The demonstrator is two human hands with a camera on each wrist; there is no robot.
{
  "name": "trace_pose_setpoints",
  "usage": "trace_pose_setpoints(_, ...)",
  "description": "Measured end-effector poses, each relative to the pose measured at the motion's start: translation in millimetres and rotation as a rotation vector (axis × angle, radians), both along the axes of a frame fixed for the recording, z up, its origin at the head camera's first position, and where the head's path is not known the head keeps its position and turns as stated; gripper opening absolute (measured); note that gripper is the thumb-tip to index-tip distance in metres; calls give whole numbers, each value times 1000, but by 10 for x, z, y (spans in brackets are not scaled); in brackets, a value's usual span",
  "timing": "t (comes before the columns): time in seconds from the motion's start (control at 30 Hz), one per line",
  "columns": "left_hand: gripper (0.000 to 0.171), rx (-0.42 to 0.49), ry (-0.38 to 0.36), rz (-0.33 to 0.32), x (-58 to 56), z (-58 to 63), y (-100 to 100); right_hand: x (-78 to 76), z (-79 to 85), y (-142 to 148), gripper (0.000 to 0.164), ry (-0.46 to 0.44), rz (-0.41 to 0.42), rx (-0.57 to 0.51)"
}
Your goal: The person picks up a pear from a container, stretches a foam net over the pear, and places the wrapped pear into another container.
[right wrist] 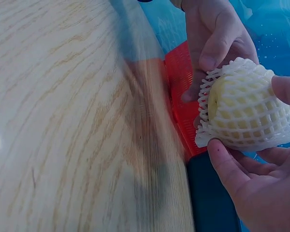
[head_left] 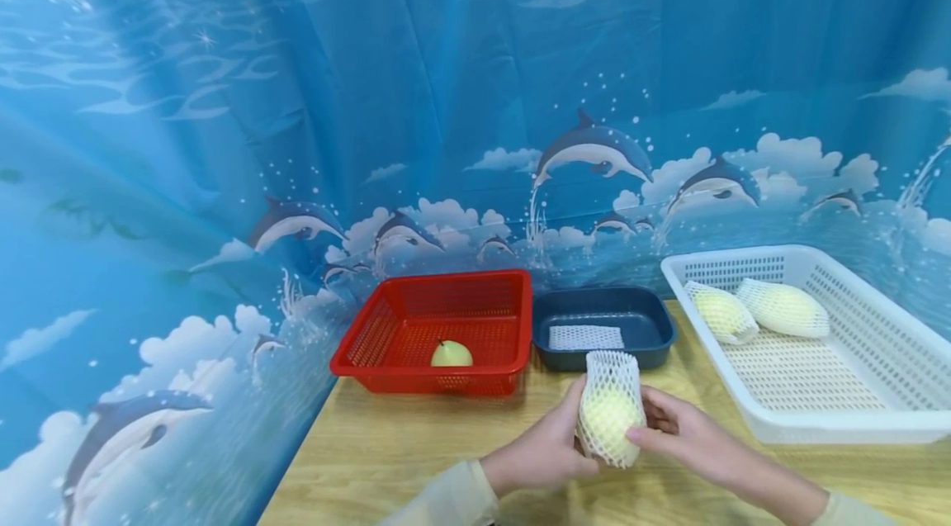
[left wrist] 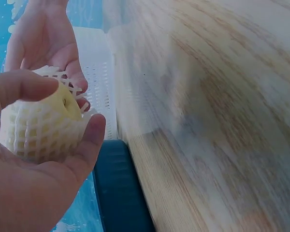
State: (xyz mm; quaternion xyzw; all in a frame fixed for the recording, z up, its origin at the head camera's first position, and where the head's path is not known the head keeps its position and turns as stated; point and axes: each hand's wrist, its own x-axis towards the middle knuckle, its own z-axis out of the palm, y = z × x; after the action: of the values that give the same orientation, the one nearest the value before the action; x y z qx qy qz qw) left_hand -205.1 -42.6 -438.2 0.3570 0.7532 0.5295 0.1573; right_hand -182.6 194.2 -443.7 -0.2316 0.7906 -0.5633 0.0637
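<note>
You are grasping one sleeved pear between both hands, over the tabletop: your left grip is holding its left side, and your right grip is pinching it from the right, thumb in front. Its foam net is standing loose above the fruit, while the wrist views are showing the pear's lower end peeping out of the net's open end. You are probably finishing the sleeving step; the next move seems to be calling for easing the net evenly over that exposed end, then for placing the fruit to the right of your grip.

You are counting four pears in view: the one in your grip, one bare pear lying beyond and to the left in the red basket, and two netted pears resting beyond and to the right in the white basket. Three nets are covering fruit, and at least one flat net is lying in the blue basin just beyond your grip; you cannot tell whether more are stacking beneath it.
</note>
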Motion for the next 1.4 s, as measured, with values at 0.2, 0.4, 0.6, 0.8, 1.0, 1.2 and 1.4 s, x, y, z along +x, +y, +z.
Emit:
trace_pose_setpoints(0.2, 111, 5, 72, 48, 3, -25, 37, 6, 32, -14, 68, 13, -23, 16)
trace_pose_setpoints(0.4, 113, -42, 163, 95, -1, -35, 56, 7, 59, -12, 68, 32, -39, 21)
trace_pose_setpoints(0.6, 115, -31, 108, 2, -5, -1, 1, 5, 73, 2, 68, 2, -25, 16)
trace_pose_setpoints(0.8, 112, -50, 39, -48, -6, 22, -35, 11, 68, 6, 68, -19, 3, 13)
trace_pose_setpoints(1.0, 86, 8, 5, -15, 16, 19, -17, 28, 53, -10, 67, 17, -29, 34)
trace_pose_setpoints(1.2, 85, 49, -23, 95, 45, 20, 28, 25, 39, -40, 67, 62, -43, 35)
trace_pose_setpoints(1.4, 85, 72, -76, 180, 54, 28, 62, 9, 38, -57, 66, 100, -33, 15)
